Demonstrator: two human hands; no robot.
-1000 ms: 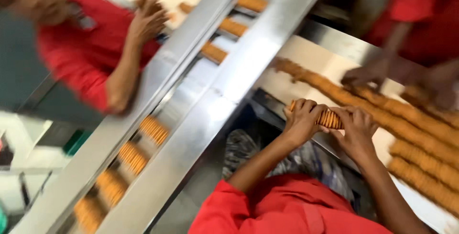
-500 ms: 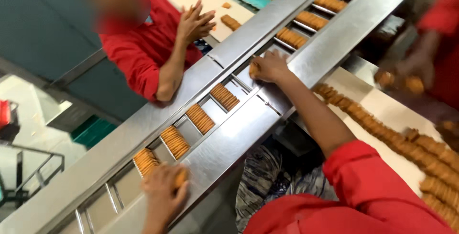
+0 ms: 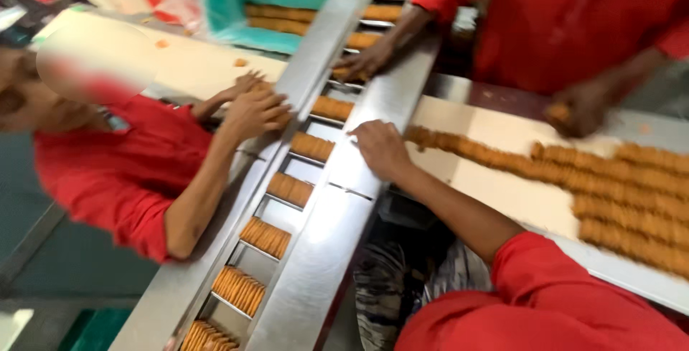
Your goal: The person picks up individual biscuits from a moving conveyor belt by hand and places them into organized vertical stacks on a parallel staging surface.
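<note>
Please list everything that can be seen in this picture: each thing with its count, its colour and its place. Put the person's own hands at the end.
conveyor channel: one, silver metal, runs diagonally from bottom left to top centre
biscuit stacks: about ten seen, golden orange, in the pockets of the conveyor channel
biscuit rows: several long rows, orange, on the pale table at right
pale table: one, cream, right of the channel
teal tray: one, teal, top centre, biscuits in it
co-worker on the left: one, red shirt, both hands at the channel edge
co-worker at top right: one, red shirt, one hand at the channel, one over the table
right hand: one, red sleeve, flat on the channel's right rail, holds nothing
left hand: not in view
</note>
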